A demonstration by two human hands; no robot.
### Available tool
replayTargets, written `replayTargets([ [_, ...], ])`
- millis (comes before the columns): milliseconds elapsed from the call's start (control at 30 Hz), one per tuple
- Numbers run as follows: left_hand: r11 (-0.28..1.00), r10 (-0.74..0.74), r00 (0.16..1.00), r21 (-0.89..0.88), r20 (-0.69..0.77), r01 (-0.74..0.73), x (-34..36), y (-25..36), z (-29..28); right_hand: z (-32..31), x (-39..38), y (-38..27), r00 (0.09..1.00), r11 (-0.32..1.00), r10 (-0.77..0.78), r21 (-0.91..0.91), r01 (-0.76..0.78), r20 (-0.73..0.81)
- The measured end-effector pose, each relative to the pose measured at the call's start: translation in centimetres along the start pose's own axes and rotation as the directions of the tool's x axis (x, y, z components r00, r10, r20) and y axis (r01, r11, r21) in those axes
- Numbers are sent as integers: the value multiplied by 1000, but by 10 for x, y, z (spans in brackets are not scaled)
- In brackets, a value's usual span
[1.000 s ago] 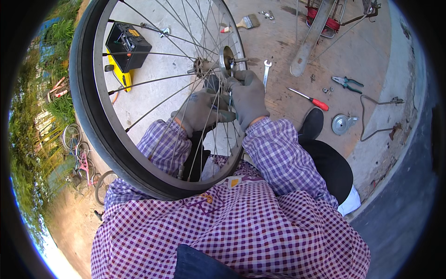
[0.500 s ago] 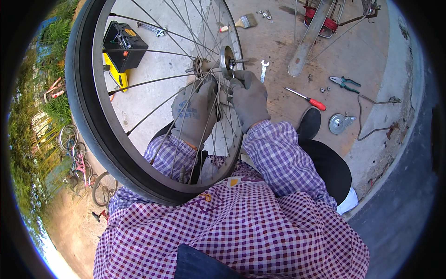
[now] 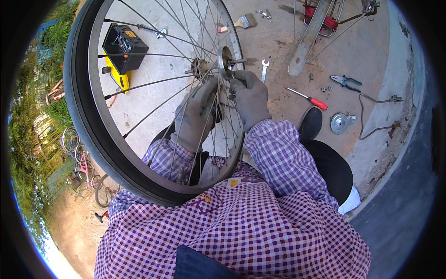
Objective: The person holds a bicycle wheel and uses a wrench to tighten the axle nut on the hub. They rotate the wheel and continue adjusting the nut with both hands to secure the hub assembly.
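Note:
A bicycle wheel (image 3: pixel 79 93) with a black tyre stands upright against my lap, its spokes fanning out from the metal hub (image 3: pixel 200 68). On the hub's right side sits a shiny round drum (image 3: pixel 226 63), with the axle poking out of it. My left hand (image 3: pixel 197 114), in a grey glove, reaches in behind the spokes just below the hub. Its fingers are curled, and their tips are partly hidden. Right below the drum, my gloved right hand (image 3: pixel 250 97) is closed in a pinch. What lies between its fingers is hidden.
Around me on the concrete lie a wrench (image 3: pixel 265 70), a red-handled screwdriver (image 3: pixel 306 98), pliers (image 3: pixel 345 83), a round metal brake part (image 3: pixel 342 123), a bent rod (image 3: pixel 363 116) and a brush (image 3: pixel 244 21). A black and yellow toolbox (image 3: pixel 125 49) stands beyond the wheel.
My left hand has turned, so its thumb side shows more, and the printed back of the glove less. The wheel has shifted slightly to the left. My right hand stays by the drum.

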State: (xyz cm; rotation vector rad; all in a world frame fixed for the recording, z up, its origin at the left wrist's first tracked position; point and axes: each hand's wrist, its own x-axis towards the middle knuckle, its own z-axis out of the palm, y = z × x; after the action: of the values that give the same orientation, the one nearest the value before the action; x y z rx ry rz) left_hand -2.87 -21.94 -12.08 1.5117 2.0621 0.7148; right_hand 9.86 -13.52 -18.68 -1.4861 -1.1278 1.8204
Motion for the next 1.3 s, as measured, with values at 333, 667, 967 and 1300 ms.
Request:
replayTargets([
  [333, 448, -429, 784, -648, 449, 616, 11, 10, -16, 0, -4, -12, 999, 997, -19, -80, 16, -35],
  [667, 617, -340, 745, -462, 574, 637, 21, 17, -2, -12, -13, -9, 996, 987, -45, -157, 32, -79],
  [967, 626, -375, 740, -436, 558, 646, 25, 17, -11, -2, -9, -9, 995, 992, -70, -113, 61, -74],
  [1300, 609, -403, 723, -426, 561, 669, 25, 26, -4, -12, 1, 6, 997, 999, -39, -37, 36, -68],
])
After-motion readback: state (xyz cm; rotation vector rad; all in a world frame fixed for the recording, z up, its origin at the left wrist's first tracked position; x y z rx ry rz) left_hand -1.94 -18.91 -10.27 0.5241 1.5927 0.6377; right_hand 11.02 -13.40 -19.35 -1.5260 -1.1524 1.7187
